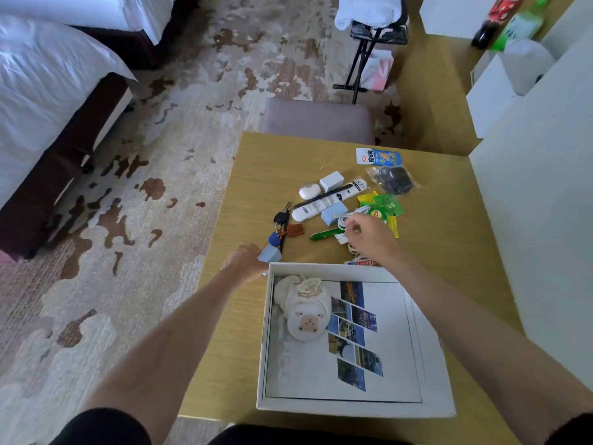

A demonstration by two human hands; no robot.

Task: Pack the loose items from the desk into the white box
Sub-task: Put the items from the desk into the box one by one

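White box (353,407) sits open at six o'clock on the wooden surface (263,175), its mouth facing up and its near wall toward the person, so items can be dropped straight in. Inside, at the box's ten o'clock corner, lies a rolled cream cloth with a pig face (303,308), on top of a white printed sheet with a diagonal strip of photo tiles (356,335); the rest of the floor is free, which suggests packing has only begun.

Loose items crowd the surface at twelve o'clock from the box, all within reach. Right hand (369,234) is closed in a pinch on a coiled white cable (346,218), probably to lift it clear of the green pen (325,234) and the green and yellow sachets (383,207) just beside it. Left hand (247,260) rests at the box's eleven o'clock corner with its grip around a pale blue block (269,253), seemingly ready to carry it over the rim.

Farther out lie a bunch of keys with a blue fob (280,224), a white remote (327,203), a second pale blue box (333,213), a white earbud case (309,191), a white charger cube (332,181), a clear bag of something dark (393,179) and a blue and white snack packet (378,156).

The packet and the remote carry printed characters, too small to read; one sachet shows a red and yellow logo I cannot identify.
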